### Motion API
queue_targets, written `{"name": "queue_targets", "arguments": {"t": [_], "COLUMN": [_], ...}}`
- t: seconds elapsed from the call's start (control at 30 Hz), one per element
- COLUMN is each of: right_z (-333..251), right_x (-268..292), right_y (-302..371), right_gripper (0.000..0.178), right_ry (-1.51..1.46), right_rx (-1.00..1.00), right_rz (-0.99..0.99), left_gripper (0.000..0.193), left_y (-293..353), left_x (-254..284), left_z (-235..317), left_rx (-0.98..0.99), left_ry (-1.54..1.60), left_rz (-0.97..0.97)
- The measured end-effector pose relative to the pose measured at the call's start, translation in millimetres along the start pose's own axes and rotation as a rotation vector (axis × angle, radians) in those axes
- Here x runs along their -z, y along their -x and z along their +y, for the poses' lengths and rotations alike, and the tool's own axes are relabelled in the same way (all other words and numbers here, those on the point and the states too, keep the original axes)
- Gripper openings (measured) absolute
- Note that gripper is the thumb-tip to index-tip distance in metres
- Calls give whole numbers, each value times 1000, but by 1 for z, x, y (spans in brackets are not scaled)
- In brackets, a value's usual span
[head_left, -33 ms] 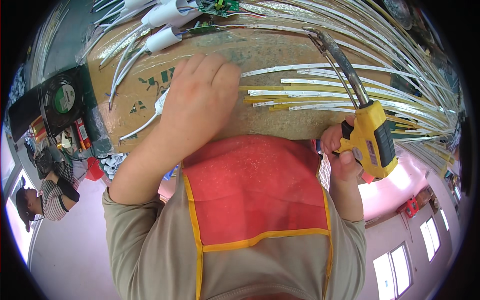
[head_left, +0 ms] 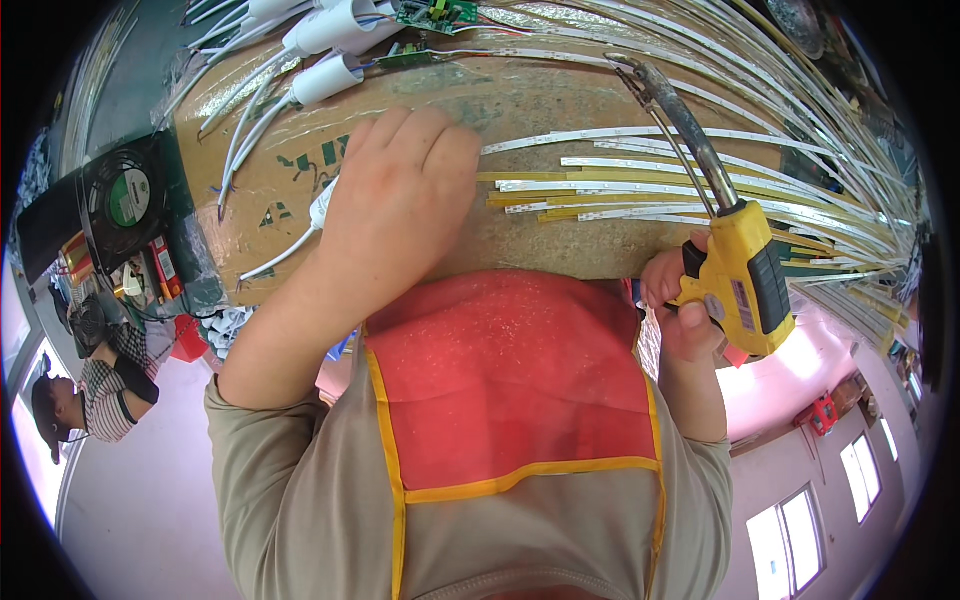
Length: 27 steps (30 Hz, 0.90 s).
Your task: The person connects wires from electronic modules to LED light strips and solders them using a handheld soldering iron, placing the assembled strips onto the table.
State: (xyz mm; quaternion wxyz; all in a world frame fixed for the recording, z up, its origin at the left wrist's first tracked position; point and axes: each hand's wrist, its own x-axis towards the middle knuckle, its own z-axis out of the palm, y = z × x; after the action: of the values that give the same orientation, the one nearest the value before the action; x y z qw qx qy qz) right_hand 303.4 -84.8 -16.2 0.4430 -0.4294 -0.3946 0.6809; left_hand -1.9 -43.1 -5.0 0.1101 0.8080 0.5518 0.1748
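My left hand [head_left: 405, 185] is closed, knuckles up, over the cardboard [head_left: 520, 240], and its fingertips are hidden. From beneath it a white sleeve with a cable [head_left: 318, 208] comes out to the left. On its other side a white LED strip [head_left: 560, 137] runs off to the right. What the fingers pinch is covered by the hand. My right hand [head_left: 690, 300] is wrapped round the handle of a yellow and black soldering gun [head_left: 742, 280]. Its dark metal tube and thin rod point up and away, the tip [head_left: 622, 65] over the strips.
Several white and yellow LED strips [head_left: 640, 187] fan out to the right. At the far left lie white sleeves [head_left: 328, 78] with cables and green circuit boards [head_left: 440, 14]. A black fan [head_left: 125, 195] stands left of the cardboard. Another person [head_left: 100, 395] is beyond it.
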Motion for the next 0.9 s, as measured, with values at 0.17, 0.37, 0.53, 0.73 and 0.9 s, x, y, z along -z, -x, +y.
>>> {"name": "queue_targets", "arguments": {"t": [0.17,0.37,0.53,0.73,0.9], "right_z": [2,4,6,4,4], "right_x": [0,2,3,3,2], "right_y": [0,0,-2,-4,-4], "right_gripper": [78,78,77,76,76], "right_ry": [8,-14,-37,-27,-19], "right_rx": [16,14,29,57,70], "right_rz": [-11,-26,-37,-61,-53], "left_gripper": [15,15,18,31,31], "left_y": [-1,-1,-2,14,28], "left_x": [1,4,7,38,55], "left_z": [0,1,1,-3,-23], "left_rx": [0,20,24,41,93], "left_ry": [9,-10,1,-19,-131], "left_rz": [3,-36,-38,3,-131]}}
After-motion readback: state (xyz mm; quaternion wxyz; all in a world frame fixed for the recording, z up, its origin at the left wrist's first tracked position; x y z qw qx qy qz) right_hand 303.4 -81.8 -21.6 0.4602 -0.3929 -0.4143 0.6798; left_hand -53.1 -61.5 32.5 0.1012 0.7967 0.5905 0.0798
